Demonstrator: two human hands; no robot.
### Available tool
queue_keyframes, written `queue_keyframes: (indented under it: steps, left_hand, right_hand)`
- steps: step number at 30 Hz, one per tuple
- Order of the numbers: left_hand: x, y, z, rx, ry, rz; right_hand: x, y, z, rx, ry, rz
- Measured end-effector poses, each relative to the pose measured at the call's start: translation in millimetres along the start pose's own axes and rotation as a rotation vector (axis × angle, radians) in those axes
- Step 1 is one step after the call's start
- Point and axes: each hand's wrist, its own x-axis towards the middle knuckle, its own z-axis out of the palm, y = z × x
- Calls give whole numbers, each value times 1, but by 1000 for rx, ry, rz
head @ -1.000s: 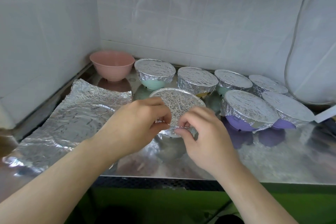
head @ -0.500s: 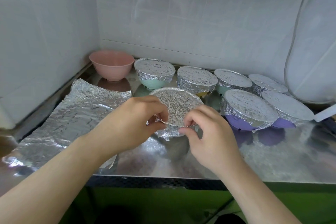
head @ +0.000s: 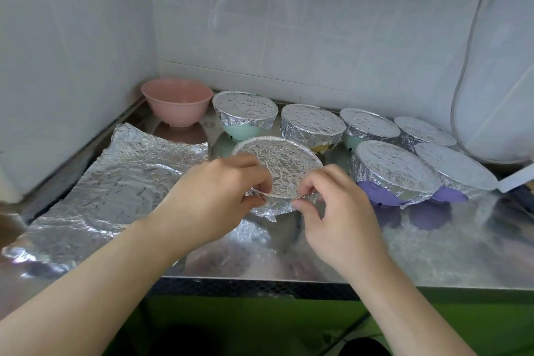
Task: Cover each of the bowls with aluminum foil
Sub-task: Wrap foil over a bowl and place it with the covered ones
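The foil-topped bowl [head: 278, 170] sits on the steel counter [head: 433, 254], tilted toward the camera, its near rim caught between both hands. The left hand [head: 213, 199] pinches the foil at the bowl's near-left edge; the right hand [head: 338, 211] pinches the foil skirt at the near-right edge, thumb below, fingers curled on top. Left of this bowl lies a loose foil sheet [head: 115, 188]. Behind it to the left stands an uncovered pink bowl [head: 176, 101]; behind and to the right stand six covered bowls, the nearest purple [head: 393, 175]
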Motion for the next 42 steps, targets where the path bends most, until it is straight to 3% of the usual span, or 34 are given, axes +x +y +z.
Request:
queue_keyframes:
  steps: [4, 14, 22, 30, 36, 42]
  left_hand:
    - [-3, 3, 3, 81, 35, 15]
    - [-2, 7, 5, -12, 35, -40]
    - [-1, 3, 2, -150, 27, -130]
    - [0, 3, 2, -193, 20, -139]
    - [1, -4, -12, -95, -56, -76]
    - [0, -9, -18, -16, -30, -62]
  right_hand:
    - [-5, -4, 0, -32, -20, -25]
    - [-1, -6, 14, -208, 25, -102]
    - [6, 10, 1, 137, -66, -65]
    - [8, 14, 8, 33, -27, -178]
    - [12, 23, -8, 118, -105, -107]
    - [11, 22, -18, 61, -143, -53]
